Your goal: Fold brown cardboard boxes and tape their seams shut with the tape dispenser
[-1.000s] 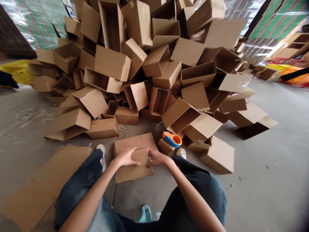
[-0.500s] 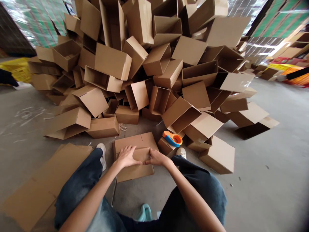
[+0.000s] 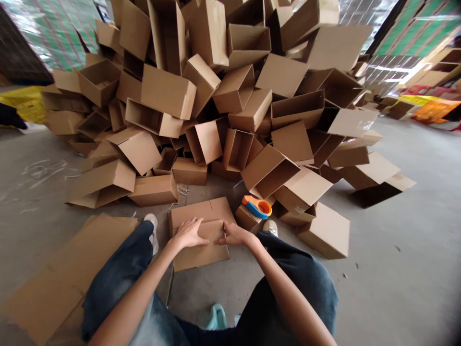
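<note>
A brown cardboard box, partly folded, lies low on the floor between my feet, flaps on its upper side. My left hand rests flat on the left part of a flap, fingers spread and thumb pointing right. At that flap's right edge, my right hand has its fingers bent round the cardboard, with the thumb lower down; the fingertips are partly hidden. Just beyond the right hand, an orange and blue tape dispenser sits on top of a small carton.
A tall heap of open cardboard boxes rises in front. Flat cardboard sheets lie on the floor at left. Yellow crates stand far left, and an orange item is at far right. A teal object is below me.
My left thumb has drawn slightly left, widening the gap between my hands. At far right, a dark shape over the orange item has shifted right. The box stays put.
</note>
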A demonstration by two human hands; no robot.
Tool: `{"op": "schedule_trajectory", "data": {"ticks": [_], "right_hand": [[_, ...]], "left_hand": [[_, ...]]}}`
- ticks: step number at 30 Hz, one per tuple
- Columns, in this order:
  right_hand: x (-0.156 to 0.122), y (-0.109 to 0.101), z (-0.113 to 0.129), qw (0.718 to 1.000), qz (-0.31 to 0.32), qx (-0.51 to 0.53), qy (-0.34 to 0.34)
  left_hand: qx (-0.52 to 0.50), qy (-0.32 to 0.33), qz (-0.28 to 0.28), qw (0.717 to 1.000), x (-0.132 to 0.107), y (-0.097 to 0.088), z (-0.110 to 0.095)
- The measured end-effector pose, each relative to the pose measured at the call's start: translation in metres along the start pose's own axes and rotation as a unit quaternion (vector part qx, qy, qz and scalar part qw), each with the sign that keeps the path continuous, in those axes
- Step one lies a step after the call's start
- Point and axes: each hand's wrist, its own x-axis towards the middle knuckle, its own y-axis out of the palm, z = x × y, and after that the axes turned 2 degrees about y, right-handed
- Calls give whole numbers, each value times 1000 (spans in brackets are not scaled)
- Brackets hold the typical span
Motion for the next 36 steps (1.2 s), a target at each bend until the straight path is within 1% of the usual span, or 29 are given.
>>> {"op": "schedule_trajectory", "data": {"ticks": [5, 12, 16, 21, 25, 32, 36], "right_hand": [[0, -1, 0, 1000, 9, -3, 8], [0, -3, 0, 1000, 14, 0, -1], [0, -1, 0, 1000, 3, 9, 17], [-4, -3, 5, 1000, -14, 7, 21], [-4, -4, 7, 999, -20, 10, 25], [-3, -5, 8, 1000, -20, 10, 21], [-3, -6, 8, 999, -19, 13, 26]], "left_hand": [[7, 4, 9, 1000, 1, -1, 1], [6, 11, 26, 1000, 3, -1, 5], [1, 19, 42, 999, 6, 0, 11], [-6, 49, 59, 997, 10, 1, 19], [1, 41, 47, 998, 10, 2, 19], [4, 20, 7, 1000, 5, -1, 9], [1, 22, 13, 1000, 6, -1, 8]]}}
